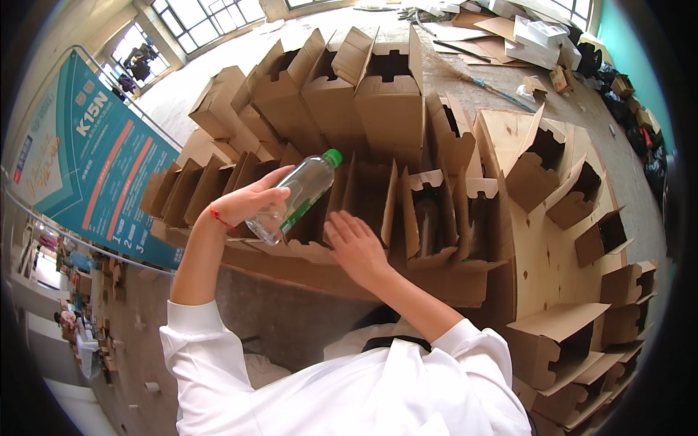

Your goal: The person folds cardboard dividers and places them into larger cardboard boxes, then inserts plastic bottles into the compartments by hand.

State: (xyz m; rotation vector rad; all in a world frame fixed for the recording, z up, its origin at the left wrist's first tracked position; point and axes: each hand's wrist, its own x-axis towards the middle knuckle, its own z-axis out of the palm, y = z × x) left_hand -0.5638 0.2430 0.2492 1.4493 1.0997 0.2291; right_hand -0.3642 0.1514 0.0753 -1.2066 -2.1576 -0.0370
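My left hand (251, 200) is closed round a clear plastic bottle (302, 190) with a green cap, held tilted above a row of open cardboard boxes. A red cord circles that wrist. My right hand (356, 243) has its fingers stretched out at the front edge of the row, below the bottle, and holds nothing I can see. Just beyond it stands an open box (367, 207) with tall side flaps. To its right, one box (412, 236) has a bottle (427, 218) upright inside, and the neighbouring box (465, 247) also holds a bottle (480, 218).
Taller cardboard boxes (391, 109) stand behind the row. On the right, a wooden board (542, 247) carries more open boxes. A blue printed banner (94, 160) in a metal frame stands at the left. Flattened cardboard and white foam (538, 40) lie on the far floor.
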